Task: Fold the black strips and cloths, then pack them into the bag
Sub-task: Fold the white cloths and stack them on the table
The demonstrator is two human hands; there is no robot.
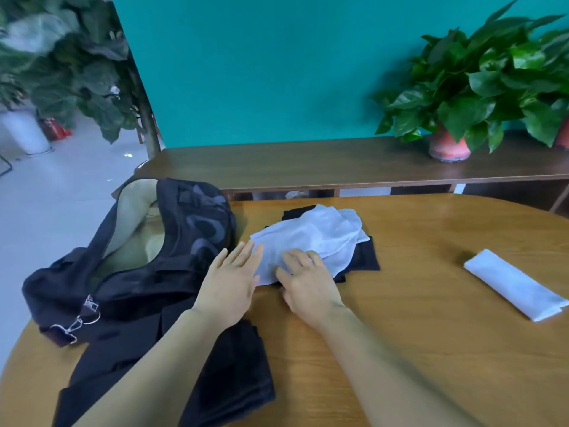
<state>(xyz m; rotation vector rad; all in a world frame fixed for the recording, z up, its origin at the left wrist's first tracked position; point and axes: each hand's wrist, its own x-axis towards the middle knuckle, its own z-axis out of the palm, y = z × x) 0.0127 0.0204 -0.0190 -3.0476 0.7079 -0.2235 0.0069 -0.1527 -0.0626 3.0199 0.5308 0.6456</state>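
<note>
1. The left hand point(229, 283) lies flat with straight fingers on the near edge of the white cloth point(311, 238).
2. The right hand point(304, 283) bends its fingers onto that cloth; whether it pinches it is unclear.
3. The white cloth lies on a black cloth point(365, 255) in the middle of the desk point(431, 349).
4. The open bag point(138, 257) sits at the desk's left edge.
5. A folded white cloth point(514, 285) lies near the right edge.

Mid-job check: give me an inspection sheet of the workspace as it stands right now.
Surface: wooden table, rounded edge.
Job's things: black bag open at left, pale lining showing; white cloth loosely spread on a black cloth; folded white cloth apart at right; black fabric at near edge under the left forearm.
Clutter: nothing seen.
Grippers: left hand flat, fingertips on the white cloth; right hand pressing the cloth, fingers bent.
Cables: nothing seen.
Surroundings: teal wall, wooden shelf with potted plant; blurred plants at left.
</note>
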